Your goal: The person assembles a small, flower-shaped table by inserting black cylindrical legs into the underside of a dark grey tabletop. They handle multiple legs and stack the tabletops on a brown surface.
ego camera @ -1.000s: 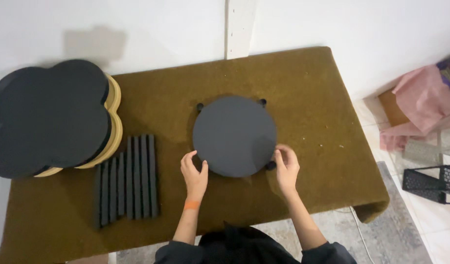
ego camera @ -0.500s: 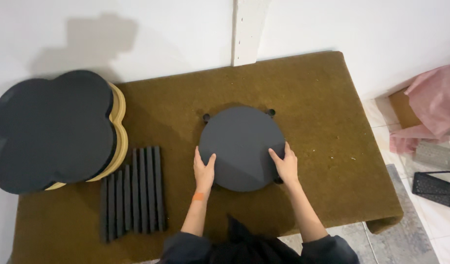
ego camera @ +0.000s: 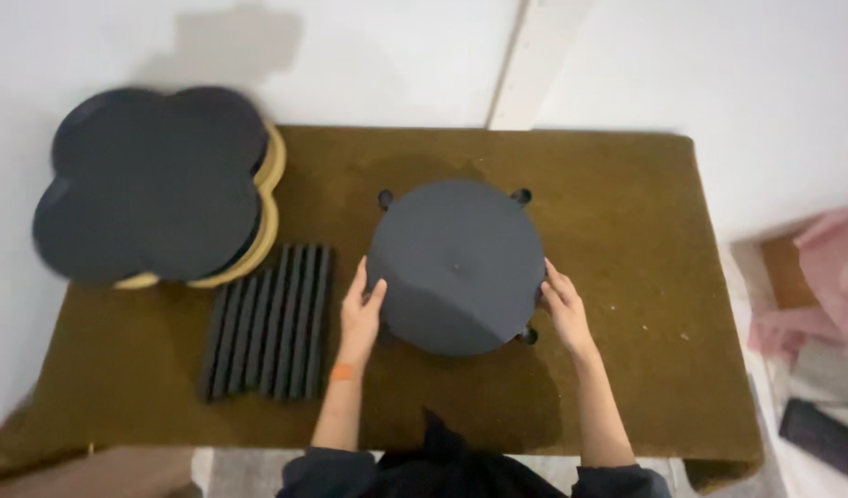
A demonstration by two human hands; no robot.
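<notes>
A: Round dark grey flat disc [ego camera: 456,263], where is it?
B: Between both hands on the olive-brown carpeted table [ego camera: 627,203], raised on black legs; three show at its rim. Left hand [ego camera: 361,309] and right hand [ego camera: 564,309] press spread fingers against its near edges.
A: Around it?
B: Just left of the left fingers, one row of black ribbed strips [ego camera: 269,321]; beyond, one stack of clover-shaped dark boards [ego camera: 152,184]. Bare table right of the right fingers.

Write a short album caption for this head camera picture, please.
Left hand and right hand grip a round dark tabletop on an olive-covered table.
</notes>
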